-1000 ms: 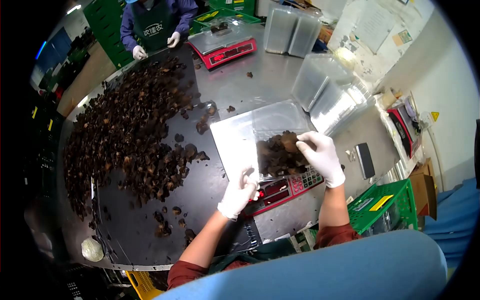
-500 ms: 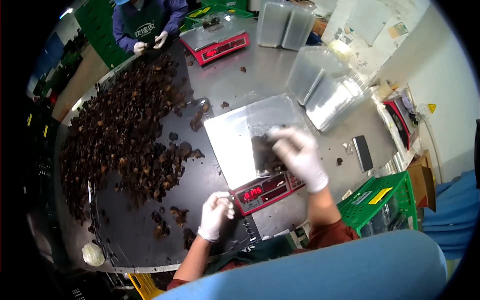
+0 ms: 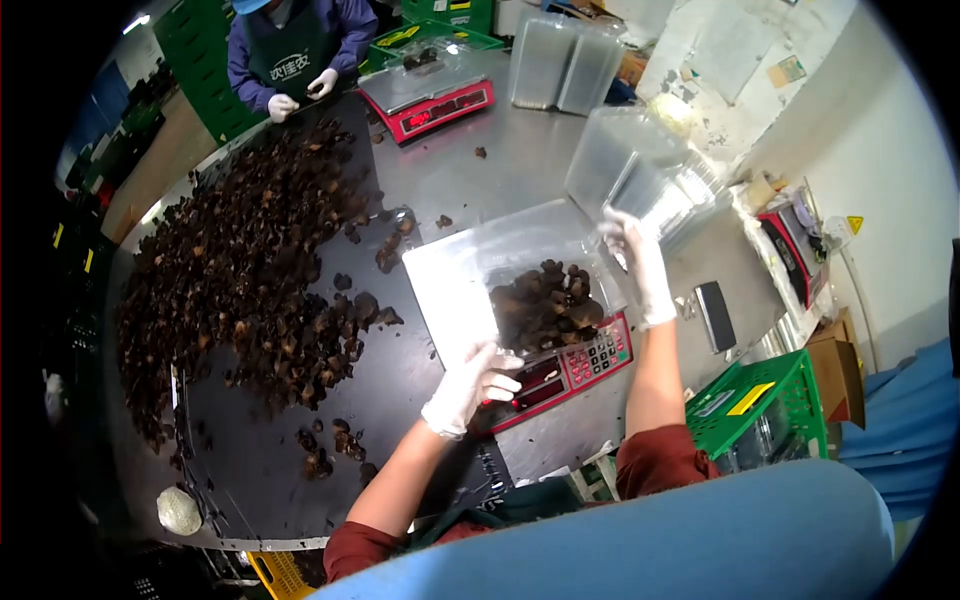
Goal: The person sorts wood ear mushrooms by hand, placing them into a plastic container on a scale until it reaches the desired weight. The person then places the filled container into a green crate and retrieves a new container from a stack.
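flanking one filled box [image 3: 545, 240]: left hand [image 3: 468, 392], right hand [image 3: 642, 268].

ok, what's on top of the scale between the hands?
A clear plastic box with a pile of dark brown pieces sits on the scale. The pile hides the plate beneath it, and the left hand covers part of the display.

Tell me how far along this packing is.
Done, it seems: the clear container sits on the scale, with dark pieces in it. In hand: the left hand is by the display and the right hand by the container's far side; its top looks open. Left: probably closing it, and the large heap lies unpacked.
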`<state>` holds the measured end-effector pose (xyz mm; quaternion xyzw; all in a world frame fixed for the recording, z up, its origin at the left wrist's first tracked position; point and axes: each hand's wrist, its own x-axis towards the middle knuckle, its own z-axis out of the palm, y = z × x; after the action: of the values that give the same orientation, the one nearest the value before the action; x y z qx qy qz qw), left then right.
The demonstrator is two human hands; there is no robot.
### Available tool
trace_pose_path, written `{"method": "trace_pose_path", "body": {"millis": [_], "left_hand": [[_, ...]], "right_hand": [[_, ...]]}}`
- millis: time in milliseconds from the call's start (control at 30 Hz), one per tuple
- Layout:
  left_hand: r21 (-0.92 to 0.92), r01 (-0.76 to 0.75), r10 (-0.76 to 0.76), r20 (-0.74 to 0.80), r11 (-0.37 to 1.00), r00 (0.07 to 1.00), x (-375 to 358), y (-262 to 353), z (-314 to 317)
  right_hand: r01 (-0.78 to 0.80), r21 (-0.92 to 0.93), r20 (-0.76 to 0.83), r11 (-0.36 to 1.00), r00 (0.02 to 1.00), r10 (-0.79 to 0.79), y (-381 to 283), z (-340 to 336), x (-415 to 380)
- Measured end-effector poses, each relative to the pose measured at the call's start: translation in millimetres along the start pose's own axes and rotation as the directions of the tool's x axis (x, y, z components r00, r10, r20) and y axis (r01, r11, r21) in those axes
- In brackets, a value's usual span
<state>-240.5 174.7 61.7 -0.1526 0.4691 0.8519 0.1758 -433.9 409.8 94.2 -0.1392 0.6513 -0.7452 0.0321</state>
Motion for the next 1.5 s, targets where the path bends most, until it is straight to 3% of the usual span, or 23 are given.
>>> {"method": "trace_pose_path", "body": {"millis": [100, 167, 233, 333, 433, 467, 600, 733, 833, 933, 967, 1000, 1033, 1067, 1100, 1167, 1200, 1267, 1333, 1400, 1433, 1467, 1500], "left_hand": [[-0.135, 0.015, -0.007, 0.058, 0.991, 0.998, 10.0, -15.4, -22.0], [-0.121, 0.016, -0.009, 0.053, 0.992, 0.999, 11.2, -20.3, -24.6], [-0.029, -0.047, 0.047, -0.013, 0.998, 0.999, 9.3, -20.3, -16.1], [0.092, -0.126, 0.136, -0.113, 0.988, 0.984, 1.3, -17.3, -0.3], [0.115, -0.234, 0.246, -0.106, 0.965, 0.963, -6.8, -27.3, -8.0], [0.167, -0.226, 0.244, -0.101, 0.96, 0.964, -12.5, -26.5, -11.5], [0.236, -0.285, 0.309, -0.068, 0.929, 0.949, -39.6, -40.0, -25.6], [0.208, -0.253, 0.279, -0.104, 0.945, 0.955, -69.3, -47.1, -33.4], [0.18, -0.267, 0.284, -0.078, 0.947, 0.956, -80.8, -52.7, -40.7], [0.17, -0.24, 0.227, 0.091, 0.956, 0.97, -91.6, -39.4, -47.4], [0.305, -0.284, 0.269, 0.09, 0.909, 0.959, -94.4, -34.6, -43.4], [0.434, -0.319, 0.308, 0.098, 0.842, 0.946, -97.6, -27.2, -35.2], [0.555, -0.346, 0.343, 0.114, 0.757, 0.932, -99.0, -22.7, -31.4], [0.721, -0.402, 0.39, 0.197, 0.564, 0.9, -96.2, -25.1, -36.7], [0.835, -0.438, 0.433, 0.277, 0.333, 0.858, -93.2, -27.6, -42.1], [0.788, -0.479, 0.571, 0.203, 0.387, 0.795, -87.6, -54.7, -51.4], [0.726, -0.487, 0.593, 0.135, 0.486, 0.794, -89.1, -59.1, -49.1], [0.618, -0.498, 0.6, 0.052, 0.609, 0.798, -90.2, -65.6, -42.8], [0.574, -0.507, 0.59, 0.053, 0.642, 0.806, -92.4, -66.8, -40.5], [0.627, -0.534, 0.578, 0.158, 0.567, 0.8, -92.5, -60.5, -35.1], [0.666, -0.572, 0.573, 0.257, 0.479, 0.778, -90.6, -53.3, -31.4], [0.269, -0.3, 0.29, 0.08, 0.915, 0.954, -88.9, -46.5, -27.2], [-0.212, 0.138, -0.12, 0.097, 0.967, 0.988, -86.8, -49.0, -20.6]], "right_hand": [[-0.045, -0.204, 0.158, 0.978, 0.984, 0.078, 0.2, -29.1, -45.4], [-0.134, -0.257, 0.019, 0.957, 0.989, 0.144, -0.1, -13.4, -79.1], [-0.279, -0.237, -0.053, 0.93, 0.96, 0.275, 11.8, -13.5, -98.8], [-0.441, -0.008, -0.026, 0.898, 0.897, 0.44, 17.4, -13.1, -117.6], [-0.415, 0.14, 0.028, 0.899, 0.909, 0.415, 29.5, -9.4, -137.2], [-0.375, 0.033, 0.057, 0.926, 0.926, 0.373, 29.5, -9.2, -146.8], [-0.326, 0.102, 0.122, 0.94, 0.942, 0.314, 28.8, 8.5, -183.7], [-0.466, 0.155, 0.14, 0.871, 0.883, 0.447, 20.5, 25.3, -210.5], [-0.446, 0.193, 0.158, 0.874, 0.893, 0.421, 21.9, 30.3, -221.9], [-0.377, 0.11, 0.182, 0.92, 0.917, 0.354, 12.0, 29.3, -228.4], [-0.286, 0.039, 0.169, 0.957, 0.946, 0.276, 22.7, 23.6, -232.4], [-0.076, -0.258, 0.206, 0.963, 0.97, 0.132, 12.5, 21.0, -230.4], [0.149, -0.517, 0.283, 0.843, 0.959, 0.005, 3.0, 20.3, -225.5], [0.389, -0.538, 0.322, 0.748, 0.915, -0.244, 10.7, 20.2, -222.7], [0.525, -0.578, 0.379, 0.624, 0.851, -0.364, 2.5, 21.7, -219.8], [0.621, -0.645, 0.416, 0.446, 0.774, -0.477, -10.9, 27.4, -221.7], [0.629, -0.664, 0.425, 0.405, 0.762, -0.488, -12.0, 26.7, -225.9], [0.617, -0.667, 0.36, 0.417, 0.757, -0.545, -8.7, 25.3, -237.9], [0.616, -0.651, 0.324, 0.444, 0.754, -0.571, -6.3, 21.1, -247.9], [0.265, -0.419, 0.07, 0.868, 0.963, -0.261, -8.3, 26.0, -268.0], [0.055, -0.248, -0.022, 0.967, 0.998, -0.062, -15.9, 29.0, -273.7], [-0.051, -0.101, 0.049, 0.994, 0.997, 0.057, -29.6, 25.8, -279.2], [-0.056, 0.014, 0.156, 0.998, 0.986, 0.054, -48.3, 24.0, -280.1]]}}
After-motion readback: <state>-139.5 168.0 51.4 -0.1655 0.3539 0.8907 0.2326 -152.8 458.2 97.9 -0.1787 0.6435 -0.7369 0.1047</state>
